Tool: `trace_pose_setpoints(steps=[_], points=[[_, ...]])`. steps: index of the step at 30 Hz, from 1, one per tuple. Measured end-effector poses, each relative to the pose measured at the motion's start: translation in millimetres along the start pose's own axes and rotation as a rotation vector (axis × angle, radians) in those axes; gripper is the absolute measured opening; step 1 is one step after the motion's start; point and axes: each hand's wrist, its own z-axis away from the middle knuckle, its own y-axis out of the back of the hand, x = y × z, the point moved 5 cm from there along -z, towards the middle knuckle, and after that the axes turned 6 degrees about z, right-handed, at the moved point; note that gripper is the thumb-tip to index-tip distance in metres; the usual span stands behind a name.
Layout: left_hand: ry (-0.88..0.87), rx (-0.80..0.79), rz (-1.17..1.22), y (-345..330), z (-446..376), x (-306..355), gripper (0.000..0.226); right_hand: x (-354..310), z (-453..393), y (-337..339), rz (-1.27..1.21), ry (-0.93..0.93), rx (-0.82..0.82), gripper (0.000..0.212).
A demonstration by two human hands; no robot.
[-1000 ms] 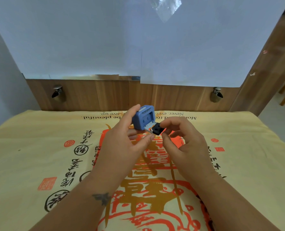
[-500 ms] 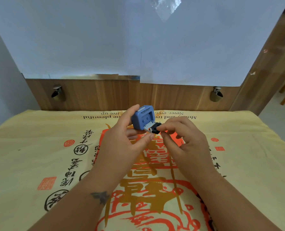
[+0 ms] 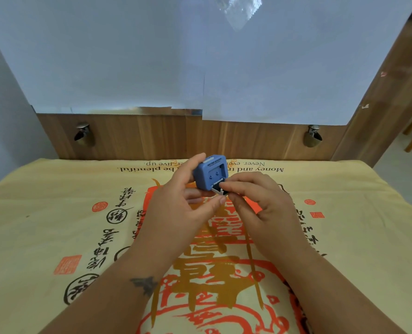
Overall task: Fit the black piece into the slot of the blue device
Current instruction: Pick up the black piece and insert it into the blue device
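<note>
The right hand (image 3: 260,203) has its grip pinched on the black piece (image 3: 225,192), mostly hidden under the fingertips at the lower right corner of the blue device (image 3: 211,173). The left hand (image 3: 178,203) clasps that device above the yellow printed cloth (image 3: 55,213).

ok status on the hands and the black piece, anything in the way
Left hand gripping blue device, held above the cloth. Right hand pinching black piece at the slot's mouth, mostly hidden by fingertips. Seating unconfirmed. No obstruction seen.
</note>
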Motion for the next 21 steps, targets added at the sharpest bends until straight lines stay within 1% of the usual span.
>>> trace_pose_setpoints(steps=[4, 10, 14, 21], points=[[0.004, 0.001, 0.030, 0.4, -0.8, 0.9, 0.074, 2.3, 0.5, 3.9, -0.067, -0.031, 0.042, 0.035], [0.011, 0.005, 0.055, 1.6, -0.1, 5.9, 0.069, 7.6, -0.3, 4.7, -0.100, -0.149, 0.072, 0.034], [0.012, -0.004, 0.055, -0.2, 1.6, 7.7, 0.056, 9.2, -0.7, 3.5, -0.149, -0.220, 0.048, 0.039], [0.011, -0.037, 0.107, -1.5, 2.6, 8.9, 0.041, 14.5, 0.2, 0.0, -0.314, -0.340, -0.026, 0.030]])
